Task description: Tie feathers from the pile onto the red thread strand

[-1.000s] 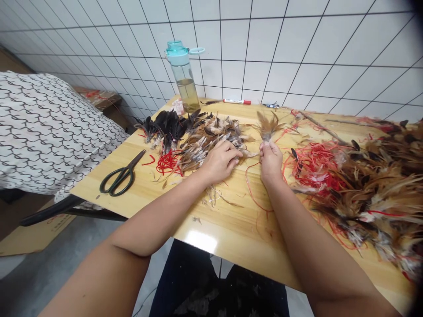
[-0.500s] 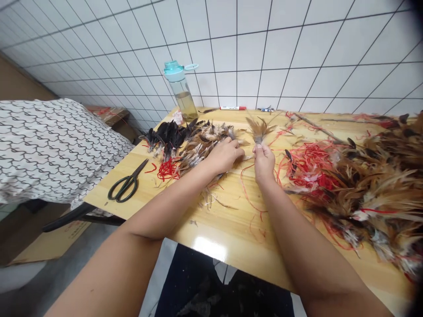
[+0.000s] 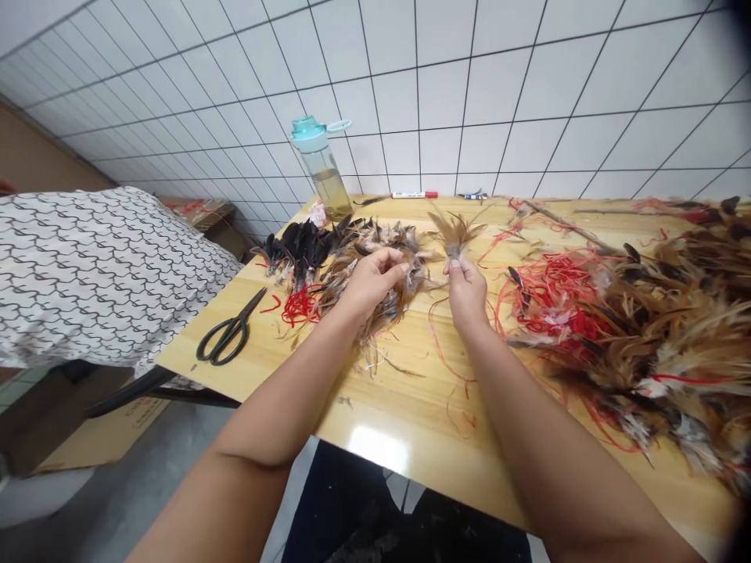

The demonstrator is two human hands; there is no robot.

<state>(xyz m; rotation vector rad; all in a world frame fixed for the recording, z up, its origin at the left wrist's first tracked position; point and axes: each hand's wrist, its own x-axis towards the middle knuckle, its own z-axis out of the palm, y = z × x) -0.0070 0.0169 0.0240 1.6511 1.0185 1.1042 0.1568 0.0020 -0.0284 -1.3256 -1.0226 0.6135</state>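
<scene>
White square wall tiles [image 3: 458, 94] with dark grout lines rise behind a pale yellow, wood-grained bench [image 3: 422, 383]. At far left spreads a white cloth with a black scale-like pattern [image 3: 106, 274]. Black metal scissors [image 3: 239, 319] lie near the bench's left edge, loops toward the worker, presumably for easy pick-up. Next come a coil of red string [image 3: 300, 305] and short black feathers [image 3: 308, 244], grouped apart by colour; behind them a clear bottle with a turquoise lid [image 3: 322, 168] stands near the wall, probably out of the way. Over a pile of brown-and-white feathers [image 3: 404, 301], the left hand [image 3: 375, 285] curls, thumb and forefinger close together. Beyond it, the right hand [image 3: 468, 291] pinches a brown feather tuft [image 3: 456, 234] by its pale base, likely so the tips fan freely. Farther right, a tangle of red strands [image 3: 566, 289] meets a heap of long brown feathers [image 3: 698, 336].

Whether the left fingers grip a feather cannot be told; the right fingers hide the tuft's lower end. The heap is cut off at right.
</scene>
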